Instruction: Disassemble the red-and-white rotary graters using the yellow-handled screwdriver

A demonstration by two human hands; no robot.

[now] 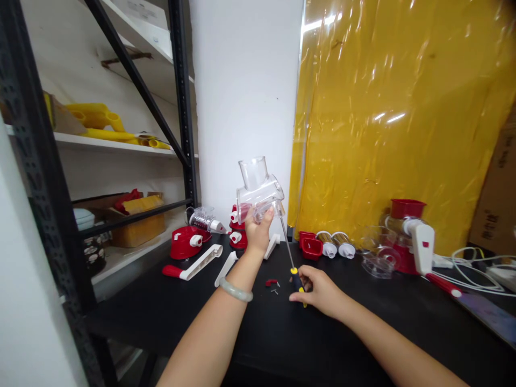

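Note:
My left hand [258, 231] is closed around the lower part of a clear plastic grater housing [256, 188], holding it tilted above the table with its round feed tube upward. In my right hand [318, 290] is a screwdriver [296, 277] with a dark and yellow handle, gripped between thumb and fingers. Its long shaft points up, and the tip meets the underside of the housing near my left fingers. Whether the tip sits in a screw is too small to tell. Below, on the black table [266, 338], lie a small red piece [271, 282] and several small screws [274, 292].
Red bases [185, 243] and white crank handles [201, 263] lie at left. Red trays [312, 247], drum graters [343, 244] and an assembled grater [407, 226] stand along the back right. White cables [475, 269] run at far right. A black shelf frame [48, 156] rises at left.

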